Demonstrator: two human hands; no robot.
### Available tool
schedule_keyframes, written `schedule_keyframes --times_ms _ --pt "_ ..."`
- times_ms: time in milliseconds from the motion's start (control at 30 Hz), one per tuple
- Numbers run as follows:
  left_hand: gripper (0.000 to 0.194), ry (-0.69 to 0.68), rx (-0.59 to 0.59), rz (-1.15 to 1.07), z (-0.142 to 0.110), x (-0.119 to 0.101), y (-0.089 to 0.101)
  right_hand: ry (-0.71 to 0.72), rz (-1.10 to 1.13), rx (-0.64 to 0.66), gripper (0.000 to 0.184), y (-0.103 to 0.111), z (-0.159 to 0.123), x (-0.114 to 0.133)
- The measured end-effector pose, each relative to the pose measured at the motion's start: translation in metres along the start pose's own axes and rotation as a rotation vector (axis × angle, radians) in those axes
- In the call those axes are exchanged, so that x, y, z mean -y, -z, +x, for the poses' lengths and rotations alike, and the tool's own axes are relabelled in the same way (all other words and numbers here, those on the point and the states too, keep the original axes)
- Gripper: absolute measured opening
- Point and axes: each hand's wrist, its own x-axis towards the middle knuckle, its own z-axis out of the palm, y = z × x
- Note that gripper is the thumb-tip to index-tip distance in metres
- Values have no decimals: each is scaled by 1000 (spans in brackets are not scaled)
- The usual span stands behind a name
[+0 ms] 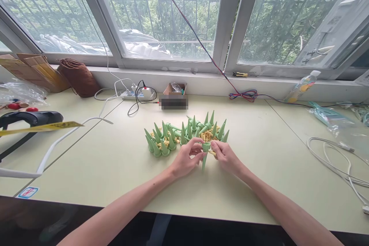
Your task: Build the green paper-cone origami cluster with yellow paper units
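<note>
Between the fingers of my left hand (188,158) is a green plastic plant watering spike (205,157), its wide collar up and its tip pointing down. My right hand (226,156) is closed in a pinch against the collar's right side. A small yellow piece (212,153) sticks out between the right fingers and the spike; how far it sits in the spike is hidden. Just beyond my hands, several green spikes (157,150) stand tip up in a cluster on the left. More spikes (221,130) lie and stand behind, around a pile of small yellow pieces (207,135).
Farther back are a small cardboard box (175,87) and a power strip (135,94) with cables. White cables (334,157) lie on the right, near a plastic bottle (302,86). A black headset-like object (34,119) and yellow tape (43,127) are at the left.
</note>
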Motion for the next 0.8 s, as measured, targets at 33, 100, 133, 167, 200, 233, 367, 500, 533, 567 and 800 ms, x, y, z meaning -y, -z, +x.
schedule_keyframes --times_ms 33,100,133,167,200,233,367,500,533,567,800 --pt "26 -9 -2 2 0 0 0 -9 18 0 48 -1 0 1" --pt "24 -31 -7 8 -1 0 -1 -28 65 6 48 -2 0 3" --pt "23 -44 -12 12 -1 1 -1 -38 93 10 48 -2 -1 4" --pt "22 -59 -18 18 -1 1 -1 -49 122 14 48 -3 -1 5" --pt "22 -75 -27 24 -2 2 -2 -58 151 15 48 -3 -1 6" --pt "22 -93 -36 32 -2 3 -2 -67 180 15 48 -4 -1 7" --pt "21 -181 -83 94 -2 7 -3 -90 252 19 47 -5 -3 11" --pt "21 -270 -122 179 -3 11 -3 -122 323 34 47 -7 -3 15" --pt "22 -287 -128 198 -3 12 -3 -132 355 43 47 -7 -3 16" --pt "22 -302 -135 216 -3 13 -3 -142 393 55 48 -8 -2 17" --pt "23 -378 -174 307 -3 15 -1 -247 650 155 51 -10 -1 16"
